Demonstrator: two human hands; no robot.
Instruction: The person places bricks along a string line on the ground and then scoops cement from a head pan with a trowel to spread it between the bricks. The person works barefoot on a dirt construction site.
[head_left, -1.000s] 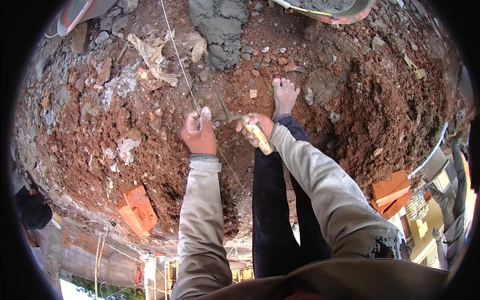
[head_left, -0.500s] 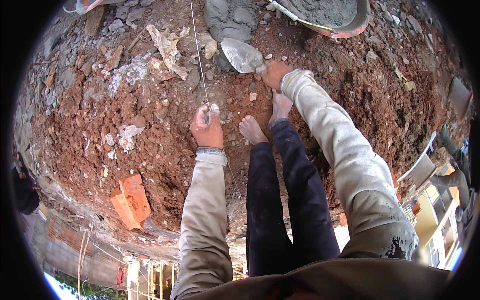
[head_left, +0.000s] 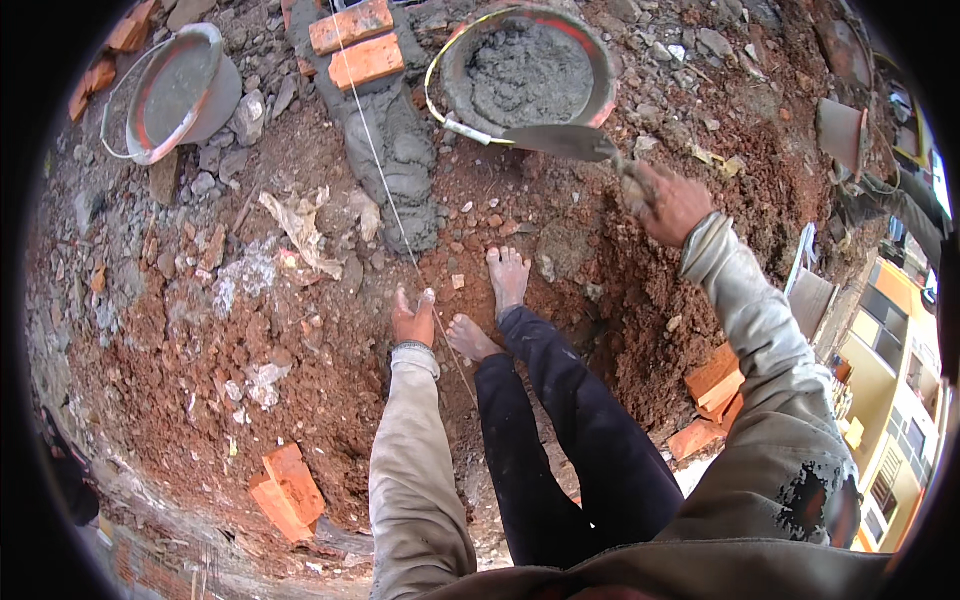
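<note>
My right hand [head_left: 668, 205] is closed around the handle of a trowel [head_left: 565, 142]. The trowel's blade lies across the near rim of a bucket [head_left: 612, 88] that holds grey mortar [head_left: 530, 72]. My left hand [head_left: 412, 318] is low over the red soil, thumb and fingers apart, beside a taut white string [head_left: 376, 155]. That string runs over a strip of wet mortar [head_left: 395, 170] on the ground. Two orange bricks [head_left: 366, 60] sit side by side at the far end of the strip.
A second bucket [head_left: 222, 95] with grey contents stands far left. Loose bricks lie near left [head_left: 288, 490] and near right [head_left: 715, 385]. Crumpled paper [head_left: 300, 230] rests on the rubble. My bare feet [head_left: 508, 278] stand at the strip's near end.
My right hand has moved right with the trowel, whose blade went from the mortar strip to the bucket's rim. My left hand's fingers have parted from the string. The view has shifted, showing more bricks.
</note>
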